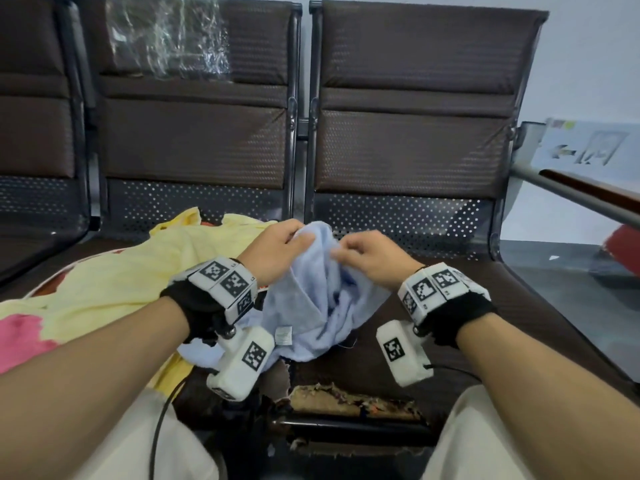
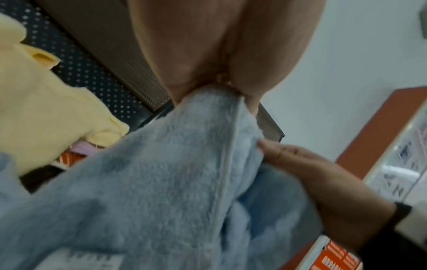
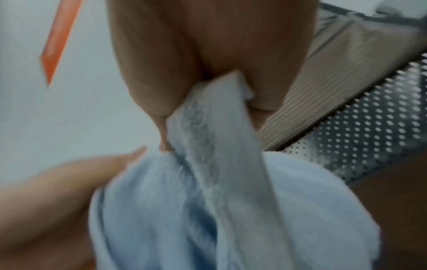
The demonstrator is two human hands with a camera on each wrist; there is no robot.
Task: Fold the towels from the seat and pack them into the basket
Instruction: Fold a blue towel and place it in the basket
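A light blue towel point(image 1: 320, 299) hangs bunched above the brown seat point(image 1: 467, 306), its lower part resting on the cushion. My left hand point(image 1: 277, 247) grips its upper edge from the left, thumb and fingers curled round the cloth point(image 2: 203, 117). My right hand point(image 1: 363, 254) pinches the hem a little to the right, and the wrist view shows the flat hem strip point(image 3: 208, 113) between thumb and fingers. A yellow towel point(image 1: 138, 268) lies spread on the seat to the left, with a pink cloth point(image 1: 20, 337) at its near edge. No basket is in view.
The seat's front edge is torn, with foam showing point(image 1: 346, 400). Brown backrests point(image 1: 415, 98) rise behind. A metal armrest point(image 1: 571, 192) runs along the right side. A grey floor point(image 1: 571, 306) lies beyond it. My knees in pale trousers point(image 1: 485, 438) are at the bottom.
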